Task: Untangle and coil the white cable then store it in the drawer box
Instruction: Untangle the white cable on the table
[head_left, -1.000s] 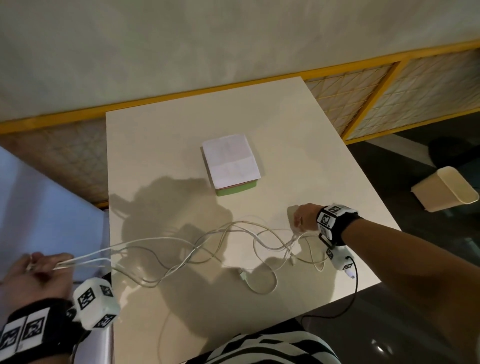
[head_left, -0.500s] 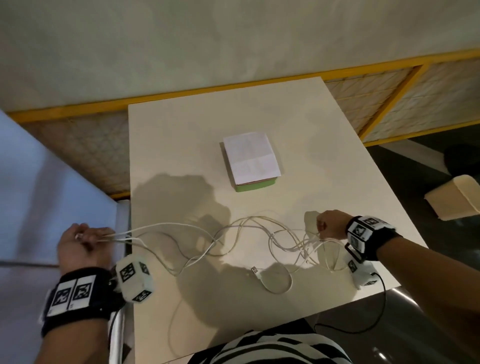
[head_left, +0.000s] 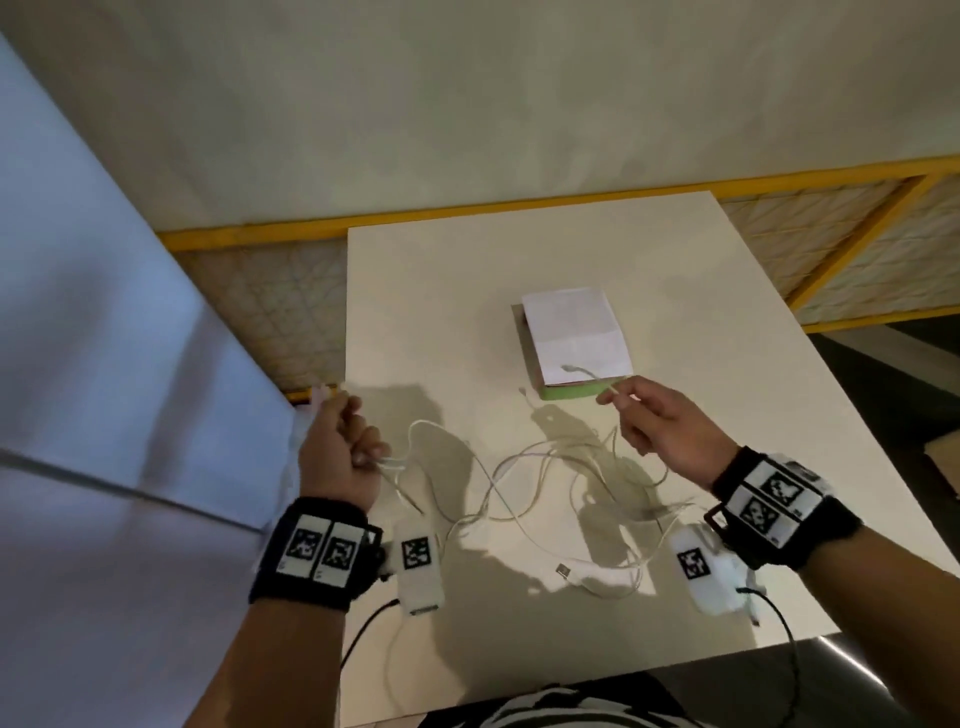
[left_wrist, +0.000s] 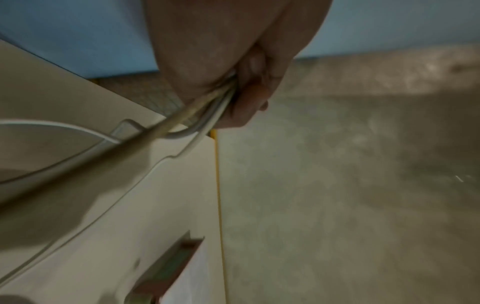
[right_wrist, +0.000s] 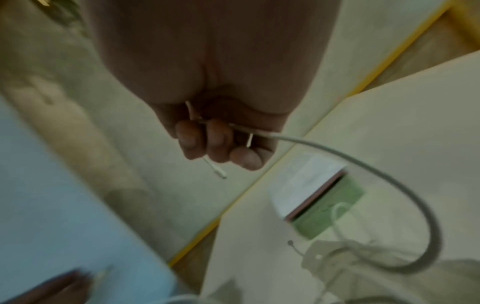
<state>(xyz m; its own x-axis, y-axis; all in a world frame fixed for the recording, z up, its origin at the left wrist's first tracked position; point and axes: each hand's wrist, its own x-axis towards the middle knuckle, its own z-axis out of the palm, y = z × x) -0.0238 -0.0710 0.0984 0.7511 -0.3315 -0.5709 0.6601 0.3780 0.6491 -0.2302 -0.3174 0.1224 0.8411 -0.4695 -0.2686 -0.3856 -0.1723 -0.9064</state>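
The white cable (head_left: 524, 483) lies in loose tangled loops on the near half of the white table (head_left: 441, 291). My left hand (head_left: 340, 441) is fisted around several strands at the table's left edge; these strands (left_wrist: 207, 111) run out of the fist. My right hand (head_left: 649, 421) is raised in front of the drawer box and pinches a cable end (right_wrist: 233, 127), a small plug (right_wrist: 218, 171) sticking out past the fingers. The drawer box (head_left: 574, 340), white on top with a green front, sits mid-table. A USB plug (head_left: 563, 570) rests near the front edge.
A blue-white panel (head_left: 104, 364) stands to the left of the table. Behind it runs a yellow-framed mesh screen (head_left: 857, 249). The table's front edge is close to my body. Wrist cameras (head_left: 418, 566) hang under both wrists, with black leads trailing off.
My left hand has come in from the far left to the table's left edge with its strands. My right hand has lifted off the table and moved toward the box, holding a cable end.
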